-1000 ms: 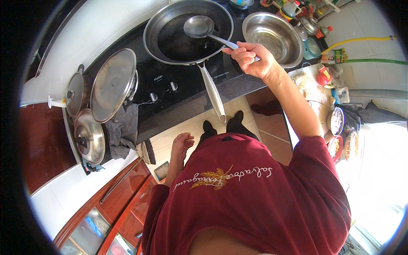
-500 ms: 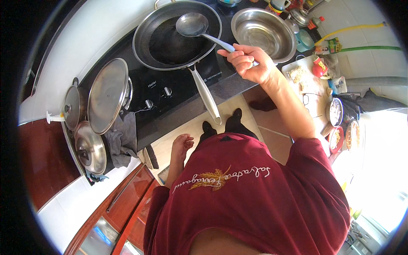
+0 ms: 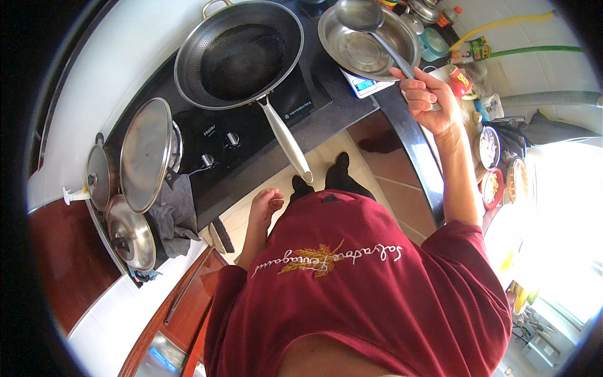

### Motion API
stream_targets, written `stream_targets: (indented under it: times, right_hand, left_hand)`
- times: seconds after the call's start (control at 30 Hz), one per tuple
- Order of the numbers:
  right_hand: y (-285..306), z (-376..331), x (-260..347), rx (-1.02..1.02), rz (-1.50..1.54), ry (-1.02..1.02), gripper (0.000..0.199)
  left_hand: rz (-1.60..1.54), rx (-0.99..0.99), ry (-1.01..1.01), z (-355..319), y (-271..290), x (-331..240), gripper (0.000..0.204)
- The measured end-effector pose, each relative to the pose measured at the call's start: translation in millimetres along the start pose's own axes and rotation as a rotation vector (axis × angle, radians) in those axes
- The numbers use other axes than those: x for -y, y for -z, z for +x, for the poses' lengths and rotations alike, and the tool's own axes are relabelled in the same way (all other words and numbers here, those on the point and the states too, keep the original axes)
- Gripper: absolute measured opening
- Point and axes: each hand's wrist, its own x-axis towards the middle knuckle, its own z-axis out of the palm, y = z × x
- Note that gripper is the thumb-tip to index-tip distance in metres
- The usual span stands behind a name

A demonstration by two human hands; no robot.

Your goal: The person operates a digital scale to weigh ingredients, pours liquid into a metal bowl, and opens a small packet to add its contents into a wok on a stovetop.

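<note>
Head view, looking down on a person in a dark red shirt at a kitchen counter. The right hand (image 3: 427, 100), at about two o'clock, is closed around the long handle of a stainless-steel ladle (image 3: 370, 28); fingers and thumb are wrapped firmly about the shaft. The ladle's round bowl lies at one o'clock, over the wide, shallow stainless-steel basin (image 3: 342, 53), which stands on the dark counter just right of the stove. Whether the ladle touches the basin's floor cannot be told. The left hand (image 3: 265, 204), near the centre, hangs loosely curled at the person's side, holding nothing and well apart from the cookware.

At twelve o'clock the large dark, round non-stick frying pan (image 3: 239, 53) sits on the black glass stove (image 3: 213, 135), its long steel handle (image 3: 286, 138) pointing back toward the person; its interior appears empty. At nine o'clock a round metal lid (image 3: 146, 154) leans over a burner, with two smaller lidded steel pots (image 3: 129, 232) and a grey cloth (image 3: 174, 213) beside it.

Judged step: the ladle is working at the basin rather than at the pan. The next move would call for keeping the ladle level and swinging it left, clear of the basin's rim, to reach the pan.
</note>
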Motion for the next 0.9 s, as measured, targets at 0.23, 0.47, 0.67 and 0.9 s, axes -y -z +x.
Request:
stream_targets:
  times: [0.23, 0.47, 0.67, 0.9]
  right_hand:
    - [38, -1, 7, -0.282, -0.242, 0.195, 0.032]
    - [48, -2, 1, -0.397, -0.417, 0.330, 0.031]
    - [51, -1, 5, -0.344, -0.439, 0.349, 0.025]
    - [67, -5, 17, 0.132, 0.277, 0.093, 0.038]
  left_hand:
    - [0.035, -0.006, 0.041, 5, -3, -7, 0.012]
    - [0.055, 0.010, 0.024, 2, -4, -9, 0.012]
    - [0.075, -0.014, 0.033, 4, -4, -9, 0.013]
    - [0.046, 0.004, 0.021, 6, -4, -7, 0.013]
